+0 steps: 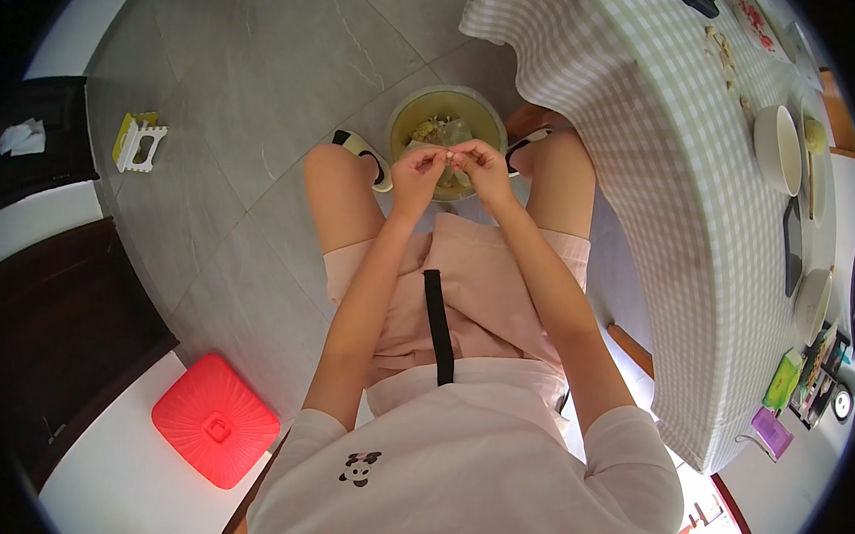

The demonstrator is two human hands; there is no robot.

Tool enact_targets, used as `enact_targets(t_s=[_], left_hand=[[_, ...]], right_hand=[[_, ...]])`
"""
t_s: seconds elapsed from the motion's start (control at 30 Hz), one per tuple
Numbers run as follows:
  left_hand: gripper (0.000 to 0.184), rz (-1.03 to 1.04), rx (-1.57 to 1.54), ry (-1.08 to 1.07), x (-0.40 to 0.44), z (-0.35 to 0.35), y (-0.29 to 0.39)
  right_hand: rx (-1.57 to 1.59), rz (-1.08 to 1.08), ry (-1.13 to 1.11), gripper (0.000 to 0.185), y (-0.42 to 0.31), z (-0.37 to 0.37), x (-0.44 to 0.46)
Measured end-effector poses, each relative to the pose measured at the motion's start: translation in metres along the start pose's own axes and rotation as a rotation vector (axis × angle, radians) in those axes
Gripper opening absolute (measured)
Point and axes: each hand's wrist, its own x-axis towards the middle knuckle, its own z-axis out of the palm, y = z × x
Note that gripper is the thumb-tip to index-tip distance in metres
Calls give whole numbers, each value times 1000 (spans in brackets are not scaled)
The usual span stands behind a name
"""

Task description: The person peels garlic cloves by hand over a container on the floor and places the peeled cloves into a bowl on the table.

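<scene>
Pale piece [449, 156], hands [418, 177] pinching, bin [468, 104] below

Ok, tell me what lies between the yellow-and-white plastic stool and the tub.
In the head view: grey floor tiles, then the person's left knee and left shoe, the shoe nearest the tub.

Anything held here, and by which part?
Left hand and right hand seem to pinch something small above the bin; what it is, and where gripped, cannot be told.
</scene>
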Motion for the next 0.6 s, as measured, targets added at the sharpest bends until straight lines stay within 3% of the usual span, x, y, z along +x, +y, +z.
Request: enact_targets(t_s=[0.3,0.47,0.6], left_hand=[[8,5,-4,12,0,0,-4],[8,-6,-71,-2,0,1,0],[8,57,-14,23,0,4,3]], right_hand=[[283,180,-17,9,-4,0,-1],[427,404,-10,16,-12,-2,0],[379,343,-62,19,-7,-4,0]])
